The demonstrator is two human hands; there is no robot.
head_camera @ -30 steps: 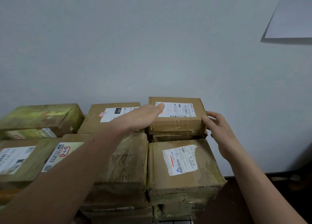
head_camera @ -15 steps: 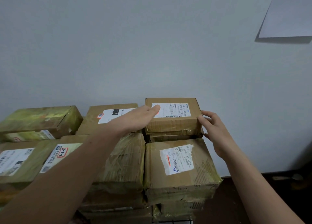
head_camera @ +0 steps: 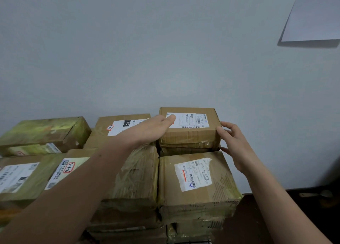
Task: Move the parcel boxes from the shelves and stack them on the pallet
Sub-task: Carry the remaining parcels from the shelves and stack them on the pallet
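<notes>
Both hands bracket the small box point(head_camera: 189, 127): left hand point(head_camera: 152, 130) lies flat along its left edge with the thumb across the white label, right hand point(head_camera: 232, 142) has curled fingers on its right side and thumb low at the bottom corner. Neither grip looks clamped, more a light two-sided hold on a box that sits at the back right of the stack, against the wall point(head_camera: 165, 50). It rests on a flatter parcel point(head_camera: 185, 150), with a big box point(head_camera: 196, 179) in front of it and a taped box point(head_camera: 136, 172) left of that. More parcels spread away to the left. To do this well, I'd press evenly from both sides, keep it level, and square its edges with the layer below so nothing overhangs. The pallet itself is out of sight under the pile.
</notes>
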